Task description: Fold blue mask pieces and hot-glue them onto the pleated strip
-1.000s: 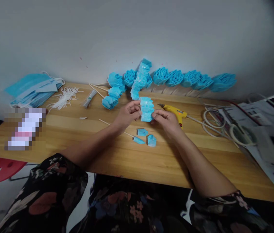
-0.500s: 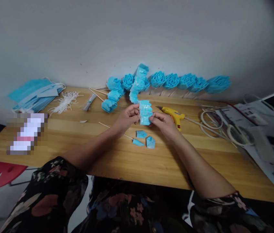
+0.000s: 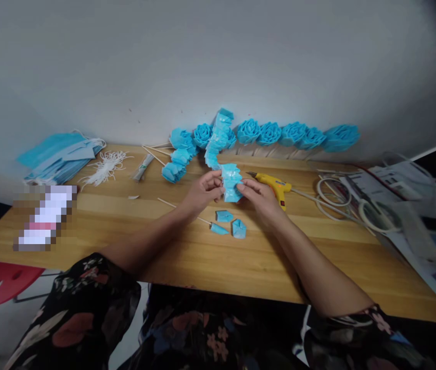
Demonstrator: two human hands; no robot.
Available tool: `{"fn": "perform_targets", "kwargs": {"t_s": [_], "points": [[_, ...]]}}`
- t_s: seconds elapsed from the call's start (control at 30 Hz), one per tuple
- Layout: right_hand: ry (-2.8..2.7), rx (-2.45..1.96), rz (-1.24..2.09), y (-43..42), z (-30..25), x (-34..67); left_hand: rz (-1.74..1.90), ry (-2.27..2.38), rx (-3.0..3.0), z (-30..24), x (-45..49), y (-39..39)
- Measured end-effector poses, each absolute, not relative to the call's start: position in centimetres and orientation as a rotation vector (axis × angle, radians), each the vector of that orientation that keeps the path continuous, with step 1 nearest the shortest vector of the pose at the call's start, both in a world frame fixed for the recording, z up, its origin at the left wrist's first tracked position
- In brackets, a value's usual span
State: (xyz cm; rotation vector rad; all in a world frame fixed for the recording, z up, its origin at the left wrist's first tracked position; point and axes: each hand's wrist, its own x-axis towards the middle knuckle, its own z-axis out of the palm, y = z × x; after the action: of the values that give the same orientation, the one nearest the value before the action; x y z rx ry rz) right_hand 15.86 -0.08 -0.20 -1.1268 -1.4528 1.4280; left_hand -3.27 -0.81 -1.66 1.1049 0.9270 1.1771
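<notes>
Both hands are at a block of overlapping blue folded petals (image 3: pixel 231 174), shiny on top. My left hand (image 3: pixel 205 192) pinches its left edge between thumb and fingers. On the right edge, the thumb and fingertips of my right hand (image 3: pixel 259 198) are closed too. Just beyond, a curved strip of blue petals (image 3: pixel 218 141) leans towards the wall; whether it joins the held block, I cannot tell. Nearer me lie two loose folded petals, one pointed (image 3: pixel 224 216) and one squarish (image 3: pixel 238 229). Beside them is a thin stick with a blue-wrapped tip (image 3: pixel 219 229).
A yellow glue gun (image 3: pixel 274 185) lies right of my hand. Blue fabric roses (image 3: pixel 270 132) line the wall. To the left are stacked face masks (image 3: pixel 61 154), white ear loops (image 3: pixel 108 167) and a blurred-out phone-like object (image 3: pixel 46 218). Cables (image 3: pixel 333 192) and papers lie right.
The whole view has shifted slightly, so things sit a little lower. My right thumb has moved up and inward on the petal block; both hands still hold it.
</notes>
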Motion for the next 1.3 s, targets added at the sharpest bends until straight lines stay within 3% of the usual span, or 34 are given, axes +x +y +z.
{"fn": "perform_targets", "kwargs": {"t_s": [0.83,1.03,1.3], "points": [[-1.47,-1.16,1.299,0.3,-0.9,16.0,1.135,0.89,1.174,-1.9,-3.2,-0.9],[-1.482,-1.175,1.443,0.3,-0.9,16.1,1.255,0.912,1.133,-1.5,-4.1,0.0],[-1.965,-1.222,0.939,0.2,0.7,17.3,1.311,0.901,1.044,-1.7,-4.3,0.4]]}}
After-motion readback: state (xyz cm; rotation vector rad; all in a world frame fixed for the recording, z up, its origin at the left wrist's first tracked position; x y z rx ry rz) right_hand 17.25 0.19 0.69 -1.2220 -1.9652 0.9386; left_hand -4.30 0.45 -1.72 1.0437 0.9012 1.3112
